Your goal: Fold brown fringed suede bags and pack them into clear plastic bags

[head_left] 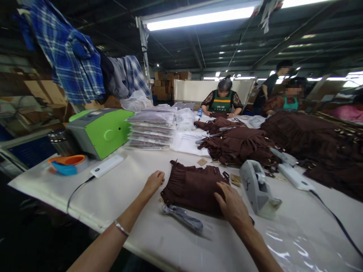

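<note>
A dark brown fringed bag point(198, 187) lies flat on the white table in front of me. My right hand point(231, 202) rests on its right part, fingers stretched and apart. Just off the bag's left side is my left hand point(155, 180), its fingers curled closed; the hand's inside is hidden. A silver bangle circles that wrist. Along the bag's near edge lies a dark strap-like item in clear plastic point(187, 220). Small brown paper tags point(236, 180) lie by the bag's right and far edges.
A grey tape dispenser point(256, 189) stands right of the bag, near clear plastic bags point(295, 245). Brown fringed bags point(241, 143) heap behind it. Packed bags point(153, 130) are stacked left, by a green machine point(103, 130). Several people work beyond.
</note>
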`<state>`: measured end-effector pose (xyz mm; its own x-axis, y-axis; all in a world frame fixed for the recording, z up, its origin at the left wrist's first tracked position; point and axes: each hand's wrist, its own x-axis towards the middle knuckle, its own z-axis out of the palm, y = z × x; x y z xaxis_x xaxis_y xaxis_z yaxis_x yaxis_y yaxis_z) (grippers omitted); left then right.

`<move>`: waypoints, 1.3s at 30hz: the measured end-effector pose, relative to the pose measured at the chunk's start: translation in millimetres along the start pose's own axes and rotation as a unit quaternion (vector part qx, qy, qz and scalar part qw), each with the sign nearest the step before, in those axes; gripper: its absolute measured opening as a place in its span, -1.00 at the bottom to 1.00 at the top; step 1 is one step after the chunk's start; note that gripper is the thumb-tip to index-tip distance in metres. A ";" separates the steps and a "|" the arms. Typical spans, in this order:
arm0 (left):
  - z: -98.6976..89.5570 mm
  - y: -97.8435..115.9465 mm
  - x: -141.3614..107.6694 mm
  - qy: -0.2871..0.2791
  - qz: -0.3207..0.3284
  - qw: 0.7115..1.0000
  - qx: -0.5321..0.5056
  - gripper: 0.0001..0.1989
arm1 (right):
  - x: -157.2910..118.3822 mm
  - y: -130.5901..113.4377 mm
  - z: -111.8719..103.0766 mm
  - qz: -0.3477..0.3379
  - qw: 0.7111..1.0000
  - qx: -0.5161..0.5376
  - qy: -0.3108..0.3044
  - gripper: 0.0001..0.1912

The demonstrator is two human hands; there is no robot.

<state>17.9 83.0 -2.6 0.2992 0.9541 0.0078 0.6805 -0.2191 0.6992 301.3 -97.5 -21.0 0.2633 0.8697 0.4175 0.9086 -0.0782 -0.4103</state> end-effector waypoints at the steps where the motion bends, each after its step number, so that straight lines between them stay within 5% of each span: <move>1: 2.9 -3.3 -2.6 -0.018 -0.002 1.000 -0.001 -0.69 | 1.3 7.2 3.2 0.017 1.000 -0.012 -0.008 -0.59; 5: 11.0 -3.5 -8.5 -0.064 0.002 0.998 -0.008 -0.78 | 0.8 14.2 17.2 0.040 0.999 -0.014 -0.033 -0.58; 10: -17.4 -12.0 -28.4 -0.084 0.040 0.996 -0.015 -0.72 | -8.6 1.1 23.8 0.018 0.999 -0.004 -0.041 -0.59; 16: -49.6 -22.4 -68.0 -0.114 0.302 0.944 0.062 -0.61 | -11.9 -3.6 32.1 0.001 1.000 0.000 -0.025 -0.57; 21: -44.4 -10.0 -62.3 -0.165 0.349 0.898 0.210 -0.73 | -12.4 -0.1 36.4 0.004 1.000 0.014 -0.022 -0.56; 31: -49.5 9.1 -41.3 -0.211 0.273 0.926 0.149 -0.90 | -15.9 -1.7 36.7 0.001 1.000 0.027 -0.008 -0.56; 39: -19.2 25.5 -27.4 -0.172 0.202 0.963 0.044 -0.84 | -16.8 0.3 40.6 -0.007 0.999 0.037 0.003 -0.56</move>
<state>14.2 55.1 28.8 0.7451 0.6667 0.0194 0.5115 -0.5899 0.6248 284.0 -92.4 -61.1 0.2534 0.8673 0.4284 0.8859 -0.0302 -0.4629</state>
